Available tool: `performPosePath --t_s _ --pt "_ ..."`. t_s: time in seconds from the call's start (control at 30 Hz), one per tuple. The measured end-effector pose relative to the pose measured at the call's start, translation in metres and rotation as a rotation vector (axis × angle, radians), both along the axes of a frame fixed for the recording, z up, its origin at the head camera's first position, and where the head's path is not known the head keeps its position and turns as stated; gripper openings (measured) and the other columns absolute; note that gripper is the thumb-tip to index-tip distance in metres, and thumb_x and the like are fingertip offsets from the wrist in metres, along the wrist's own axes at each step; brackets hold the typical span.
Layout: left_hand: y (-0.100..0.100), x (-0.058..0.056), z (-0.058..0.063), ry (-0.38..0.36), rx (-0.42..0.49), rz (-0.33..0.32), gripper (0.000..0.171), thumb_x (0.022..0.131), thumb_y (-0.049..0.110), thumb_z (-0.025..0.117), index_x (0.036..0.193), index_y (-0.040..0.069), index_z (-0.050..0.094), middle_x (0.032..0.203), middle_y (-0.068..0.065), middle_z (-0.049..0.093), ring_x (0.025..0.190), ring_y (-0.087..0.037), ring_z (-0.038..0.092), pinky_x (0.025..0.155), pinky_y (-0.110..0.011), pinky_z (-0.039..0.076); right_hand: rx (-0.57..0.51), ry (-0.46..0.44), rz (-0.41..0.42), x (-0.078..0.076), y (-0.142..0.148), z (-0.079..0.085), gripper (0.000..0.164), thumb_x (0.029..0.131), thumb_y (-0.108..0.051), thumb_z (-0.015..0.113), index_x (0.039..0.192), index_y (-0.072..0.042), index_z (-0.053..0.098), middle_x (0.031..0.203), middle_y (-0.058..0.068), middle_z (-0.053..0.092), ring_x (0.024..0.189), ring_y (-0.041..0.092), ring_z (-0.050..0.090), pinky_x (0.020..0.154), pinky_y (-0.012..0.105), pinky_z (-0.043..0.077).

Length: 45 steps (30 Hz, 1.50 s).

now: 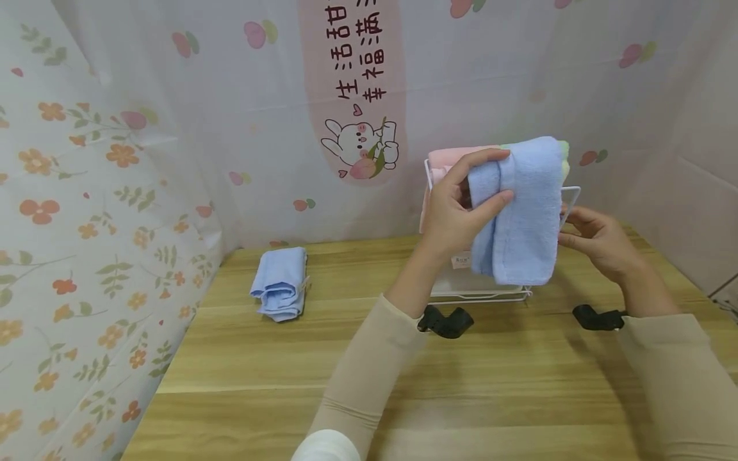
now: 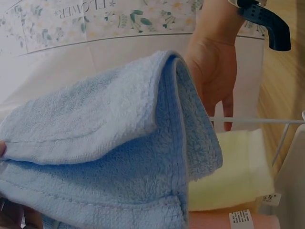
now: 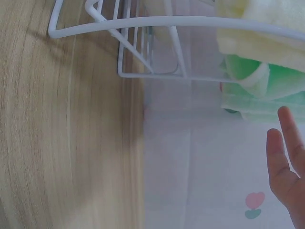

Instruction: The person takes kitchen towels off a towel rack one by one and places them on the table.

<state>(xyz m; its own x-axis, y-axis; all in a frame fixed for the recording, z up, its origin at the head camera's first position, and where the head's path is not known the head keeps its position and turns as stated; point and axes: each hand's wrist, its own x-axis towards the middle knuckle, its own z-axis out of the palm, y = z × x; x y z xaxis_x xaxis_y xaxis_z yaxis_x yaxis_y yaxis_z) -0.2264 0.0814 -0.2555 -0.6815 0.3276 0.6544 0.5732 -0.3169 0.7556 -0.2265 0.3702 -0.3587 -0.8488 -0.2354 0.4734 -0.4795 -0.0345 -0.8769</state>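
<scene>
My left hand [image 1: 455,208] pinches a folded light blue towel [image 1: 530,218] between thumb and fingers, holding it up in front of the white wire rack [image 3: 143,22]. One flap of the towel [image 2: 109,114] droops over in the left wrist view. Beside the rack's right end is my right hand [image 1: 605,246]; the right wrist view shows its fingers fairly straight, apart from a green towel [image 3: 281,90]. A pink towel [image 1: 455,155] and a yellow towel [image 2: 228,174] hang on the rack, partly hidden by the blue one.
Another folded blue towel [image 1: 280,278] lies on the wooden table [image 1: 259,371], left of the rack. A pale tray [image 1: 467,282] sits low in the rack. Printed curtains [image 1: 242,109] stand behind and at the left.
</scene>
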Motion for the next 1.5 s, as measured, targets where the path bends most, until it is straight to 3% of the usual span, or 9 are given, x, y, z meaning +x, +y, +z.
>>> performPosePath --t_s 0.2,0.33,0.83,1.17,1.4,1.5 --pt "-0.008 0.003 0.002 -0.007 0.046 0.004 0.045 0.086 -0.009 0.070 0.128 -0.002 0.057 0.132 -0.020 0.057 0.090 -0.004 0.061 0.079 -0.021 0.056 -0.013 -0.059 -0.011 0.001 0.000 0.001 0.040 0.091 0.019 0.054 0.121 -0.005 0.066 0.130 -0.015 0.066 0.133 -0.010 0.044 0.096 0.011 0.040" --pt "-0.015 0.004 0.003 -0.005 0.053 0.021 0.044 0.086 -0.009 0.069 0.128 -0.002 0.056 0.133 -0.019 0.055 0.092 -0.004 0.061 0.082 -0.024 0.058 -0.008 -0.094 -0.034 0.002 0.001 0.001 0.039 0.092 0.017 0.053 0.123 -0.005 0.064 0.132 -0.016 0.064 0.135 -0.010 0.041 0.105 0.012 0.034" --pt "-0.036 0.009 -0.008 -0.001 0.159 0.075 0.044 0.085 -0.014 0.066 0.126 -0.008 0.052 0.119 -0.028 0.057 0.092 -0.006 0.060 0.080 -0.023 0.055 -0.039 -0.096 -0.002 0.002 0.004 -0.006 0.039 0.093 0.017 0.051 0.124 -0.005 0.062 0.129 -0.014 0.065 0.139 -0.007 0.037 0.119 0.015 0.019" --pt "-0.046 0.017 -0.013 0.013 0.253 0.091 0.045 0.083 -0.019 0.064 0.125 -0.013 0.048 0.116 -0.032 0.054 0.094 -0.009 0.061 0.081 -0.024 0.055 -0.038 -0.090 0.005 0.001 0.005 -0.007 0.040 0.094 0.016 0.051 0.126 -0.005 0.062 0.133 -0.014 0.062 0.140 -0.007 0.036 0.117 0.014 0.022" --pt "-0.052 0.024 -0.010 0.044 0.304 0.112 0.046 0.080 -0.020 0.064 0.122 -0.015 0.047 0.117 -0.024 0.057 0.097 -0.012 0.060 0.083 -0.026 0.054 -0.041 -0.077 0.008 -0.001 0.004 -0.007 0.040 0.094 0.017 0.051 0.126 -0.005 0.062 0.134 -0.013 0.063 0.137 -0.007 0.039 0.109 0.012 0.031" --pt "-0.056 0.028 -0.007 0.095 0.342 0.112 0.045 0.079 -0.022 0.064 0.120 -0.016 0.046 0.117 -0.012 0.061 0.098 -0.014 0.060 0.084 -0.026 0.054 -0.046 -0.077 0.008 -0.001 0.004 -0.007 0.040 0.093 0.017 0.051 0.125 -0.004 0.062 0.133 -0.013 0.063 0.136 -0.008 0.041 0.105 0.011 0.034"
